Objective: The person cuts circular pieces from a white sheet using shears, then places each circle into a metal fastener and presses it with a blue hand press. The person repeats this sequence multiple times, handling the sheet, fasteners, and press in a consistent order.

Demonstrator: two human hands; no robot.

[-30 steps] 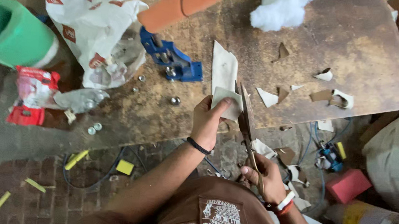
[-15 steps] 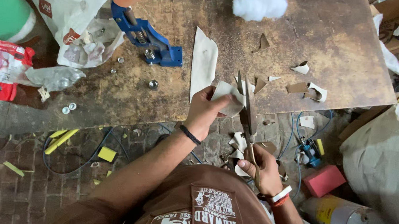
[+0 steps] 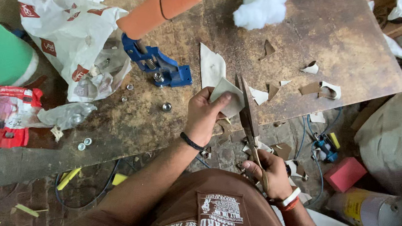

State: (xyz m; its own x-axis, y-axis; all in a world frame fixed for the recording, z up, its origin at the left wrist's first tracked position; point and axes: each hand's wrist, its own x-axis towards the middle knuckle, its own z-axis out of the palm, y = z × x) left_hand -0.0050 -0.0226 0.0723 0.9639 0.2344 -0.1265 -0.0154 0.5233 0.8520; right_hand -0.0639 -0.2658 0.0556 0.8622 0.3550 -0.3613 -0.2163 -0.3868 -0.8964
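My left hand (image 3: 204, 115) pinches the card piece (image 3: 227, 97) tight. My right hand (image 3: 267, 173) grips the scissors (image 3: 248, 116), blades beside the card. I should cut slowly, thumb clear.

The scissors (image 3: 248, 116) have dull, dark metal blades. The sheet piece (image 3: 228, 97) looks matt and leathery. The worn wooden table (image 3: 340, 38) is rough and stained; the press (image 3: 159, 66) is glossy blue metal.

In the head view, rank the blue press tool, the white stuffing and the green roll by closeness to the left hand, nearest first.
From the left hand:
1. Blue press tool, just up-left of it on the table.
2. White stuffing, at the table's far edge, up-right.
3. Green roll, at the frame's far left.
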